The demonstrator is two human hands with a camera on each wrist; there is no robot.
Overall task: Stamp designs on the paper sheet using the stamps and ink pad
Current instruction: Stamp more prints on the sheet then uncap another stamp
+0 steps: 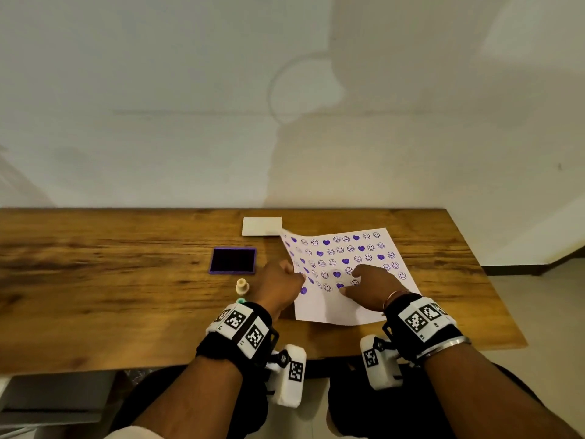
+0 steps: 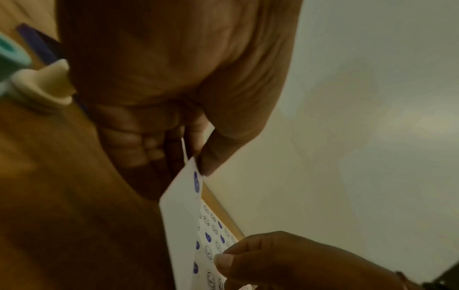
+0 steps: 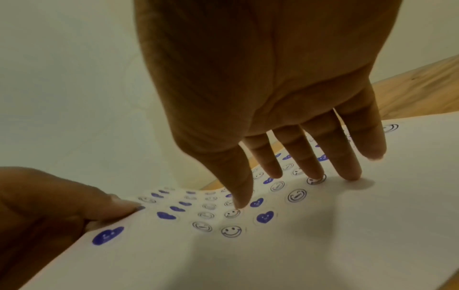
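Observation:
A white paper sheet (image 1: 348, 308) covered with purple hearts and smiley prints lies on the wooden table (image 1: 126, 312). My left hand (image 1: 280, 282) pinches its left edge between thumb and fingers and lifts that side, so the sheet (image 2: 182, 198) curls up. My right hand (image 1: 370, 285) presses flat on the sheet (image 3: 323, 235) with straight, spread fingers (image 3: 315, 172). A purple ink pad (image 1: 232, 260) lies open left of the sheet. A cream stamp (image 1: 242, 286) stands in front of the pad, with a teal stamp (image 1: 241, 301) right behind my left wrist.
A small white card or box (image 1: 262, 226) lies at the table's far edge near the wall. The pale wall (image 1: 285, 106) rises directly behind the table. The table's right end (image 1: 493, 293) drops off to the floor.

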